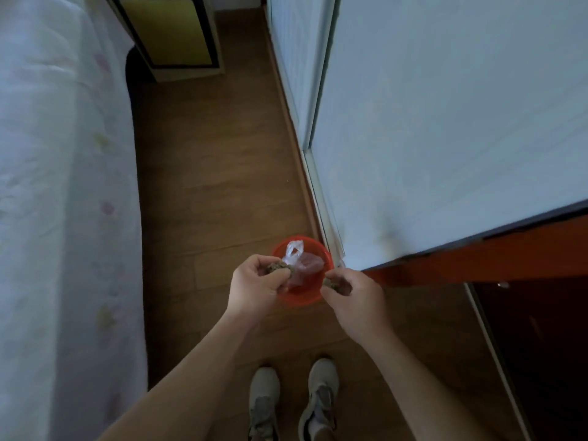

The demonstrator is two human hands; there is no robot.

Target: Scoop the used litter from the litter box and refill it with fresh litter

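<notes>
A small red bin (313, 248) stands on the wooden floor by the wardrobe's corner, with a crumpled clear plastic bag (294, 254) inside it. My left hand (254, 284) grips a brownish clump of litter (280, 267) over the bin's left rim. My right hand (354, 297) grips a second clump (335, 285) over the bin's right rim. The two hands are apart, one on each side of the bin. No litter box is in view.
A bed with a white flowered cover (63, 202) fills the left side. A white wardrobe door (445, 122) and a dark red frame (477, 259) stand on the right. A yellow-fronted cabinet (171, 30) closes the far end. My shoes (292, 399) stand on the wooden floor (216, 173).
</notes>
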